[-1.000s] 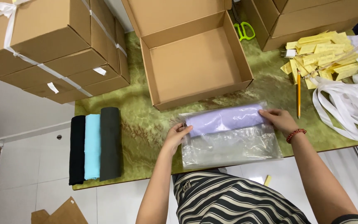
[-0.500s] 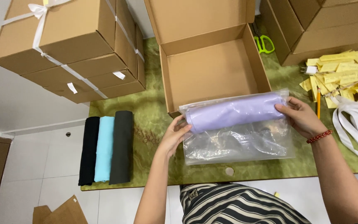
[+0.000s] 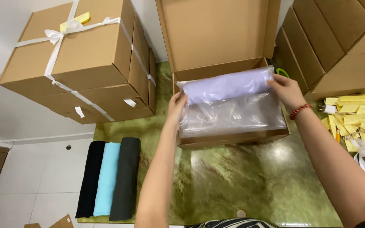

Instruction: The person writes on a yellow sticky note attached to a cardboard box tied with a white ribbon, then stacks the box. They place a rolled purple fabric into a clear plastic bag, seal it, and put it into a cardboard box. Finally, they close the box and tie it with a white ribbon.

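1. Clear plastic bag (image 3: pixel 233 112) with a lilac folded garment (image 3: pixel 227 86) inside has moved off the green table (image 3: pixel 250 177); a second ago it lay flat near me, now I hold it over the open cardboard box (image 3: pixel 216 38).
2. Judgement: the bagged item is about to settle into the box, packing step nearly done.
3. My left hand (image 3: pixel 176 107) pinches the bag's edge at 9 o'clock, fingers closed on the plastic.
4. My right hand (image 3: pixel 286 90) grips the bag's corner at 2 o'clock, also closed on it.
5. Bag spans between both hands, mostly inside the box walls.
6. Three rolled cloths (image 3: pixel 108 179) lie at 7 o'clock; tied boxes (image 3: pixel 81 59) at 10 o'clock; yellow tags (image 3: pixel 358 112) at 3 o'clock.
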